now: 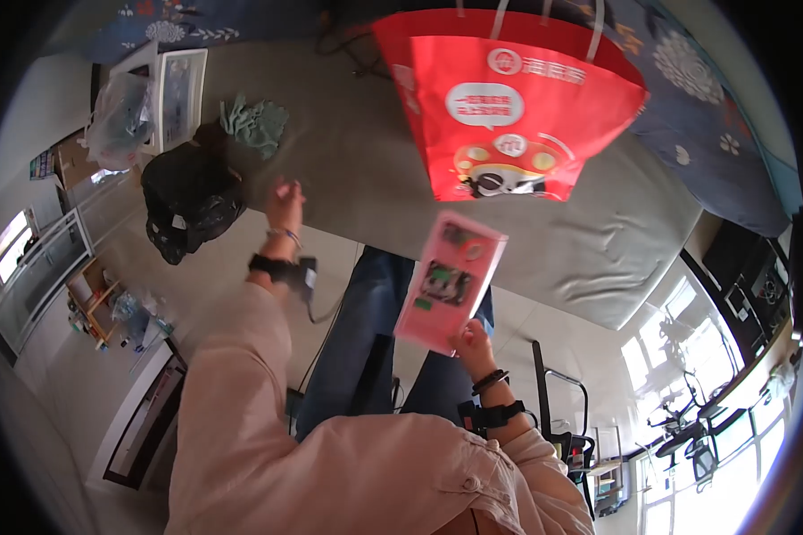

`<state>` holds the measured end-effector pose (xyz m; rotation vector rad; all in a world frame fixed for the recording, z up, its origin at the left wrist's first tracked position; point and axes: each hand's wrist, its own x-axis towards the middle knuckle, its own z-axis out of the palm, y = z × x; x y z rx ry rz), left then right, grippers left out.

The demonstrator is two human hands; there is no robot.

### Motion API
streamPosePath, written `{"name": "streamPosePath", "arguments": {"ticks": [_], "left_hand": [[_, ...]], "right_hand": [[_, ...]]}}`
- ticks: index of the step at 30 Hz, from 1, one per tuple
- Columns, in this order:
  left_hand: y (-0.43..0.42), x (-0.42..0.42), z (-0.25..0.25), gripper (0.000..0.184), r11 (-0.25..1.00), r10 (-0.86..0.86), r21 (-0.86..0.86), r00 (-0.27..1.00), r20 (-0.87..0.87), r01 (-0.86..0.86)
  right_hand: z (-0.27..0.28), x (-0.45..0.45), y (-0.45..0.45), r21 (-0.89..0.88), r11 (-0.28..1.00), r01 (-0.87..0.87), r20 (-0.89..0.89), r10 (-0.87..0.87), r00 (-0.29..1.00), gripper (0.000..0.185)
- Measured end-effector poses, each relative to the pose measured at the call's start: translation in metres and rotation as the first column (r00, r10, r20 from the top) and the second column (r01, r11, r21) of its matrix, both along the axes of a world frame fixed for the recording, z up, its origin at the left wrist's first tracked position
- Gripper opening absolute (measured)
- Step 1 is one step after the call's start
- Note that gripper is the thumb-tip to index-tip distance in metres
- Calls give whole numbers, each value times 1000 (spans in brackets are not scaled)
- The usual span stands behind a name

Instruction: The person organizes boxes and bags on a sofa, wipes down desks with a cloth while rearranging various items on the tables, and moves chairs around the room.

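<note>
My right hand point(475, 346) grips the lower right corner of a flat, pink, see-through plastic case point(419, 316). The case is tilted above my knees, in front of the bag. Inside it show a round ring-like item, a dark and green piece and a small green block, too blurred to name. My left hand point(285, 203), a little smeared, is raised over the edge of the grey couch, fingers partly bent and apart, with nothing visible in it. Beyond the case a red paper bag point(526, 107) with white handles and a panda print stands on the couch.
On the grey couch seat point(348, 152) lie a crumpled green cloth point(254, 125) and, at its left edge, a black bag point(187, 196). A clear plastic bag point(120, 116) hangs near a white frame point(182, 94). A black metal-framed item point(562, 383) stands right of my legs.
</note>
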<state>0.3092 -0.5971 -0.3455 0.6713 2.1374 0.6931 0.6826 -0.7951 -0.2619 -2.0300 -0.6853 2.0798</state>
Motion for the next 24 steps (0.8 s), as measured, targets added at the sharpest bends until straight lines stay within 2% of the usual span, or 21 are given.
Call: {"name": "streamPosePath", "arguments": {"ticks": [1, 2, 3, 5, 6, 7, 8, 9, 11, 12, 14, 15, 16, 17, 18, 20, 21, 22, 23, 24], "left_hand": [[9, -59, -32, 49, 953, -220, -244, 962, -160, 178], [22, -89, -45, 52, 959, -252, -193, 940, -230, 210], [33, -105, -53, 55, 959, -278, -143, 913, -299, 245], [70, -106, -36, 57, 889, -442, -180, 680, -585, 422], [84, -112, -40, 57, 894, -434, -179, 691, -578, 412], [97, -120, -46, 58, 856, -455, -87, 663, -595, 510], [103, -125, -50, 59, 800, -471, 4, 633, -614, 599], [106, -126, -53, 59, 807, -468, 5, 644, -606, 591], [108, -125, -59, 52, 839, -542, -286, 671, -506, 462], [108, -130, -63, 52, 842, -538, -288, 683, -494, 456], [104, -136, -66, 35, 841, -537, -230, 704, -464, 490], [100, -130, -57, 35, 846, -531, -228, 717, -453, 483], [90, -111, -35, 28, 918, -365, 21, 863, -350, 396], [77, -88, -10, 21, 935, -204, 252, 960, -193, 250], [62, -60, 19, 17, 918, -167, 332, 971, -169, 216], [17, -21, 54, 21, 877, -331, 342, 940, -80, 337], [4, 1, 63, 22, 815, -462, 368, 885, -54, 448], [-5, 21, 67, 23, 734, -583, 402, 812, -39, 547], [-8, 38, 75, 31, 748, -580, 363, 813, -51, 556], [-11, 50, 79, 39, 761, -577, 320, 814, -63, 564]], "right_hand": [[3, -12, 6, 90, 995, -47, 4, 47, 999, 20], [12, -24, 19, 177, 979, -96, 13, 96, 995, 22], [13, -34, 32, 168, 979, -111, 26, 108, 994, 22], [2, -58, 68, 262, 937, -233, -48, 254, 966, 26], [-4, -73, 90, 328, 918, -221, -25, 242, 970, 26], [-15, -88, 109, 391, 896, -208, -5, 228, 974, 25], [-33, -101, 123, 376, 894, -245, 47, 246, 968, 24], [-56, -115, 135, 421, 900, -109, -45, 141, 989, 28], [-85, -137, 160, 309, 937, -162, 99, 138, 986, 29], [-93, -145, 172, 299, 938, -177, 109, 150, 983, 29], [-86, -152, 192, 215, 945, -245, 169, 211, 963, 34], [-76, -152, 198, 208, 943, -259, 180, 223, 958, 34], [-64, -152, 202, 394, 869, -299, 370, 148, 917, 37], [-51, -150, 207, 551, 750, -367, 525, 30, 851, 41], [-40, -150, 212, 547, 746, -380, 538, 35, 842, 41], [-17, -153, 217, 645, 746, -164, 191, 51, 980, 51], [-6, -163, 222, 688, 697, -199, 159, 123, 980, 52], [-10, -174, 221, 669, 734, -119, 49, 116, 992, 51], [-14, -185, 219, 637, 770, -40, -58, 100, 993, 49], [-15, -192, 226, 562, 823, -75, -79, 143, 987, 45]]}}
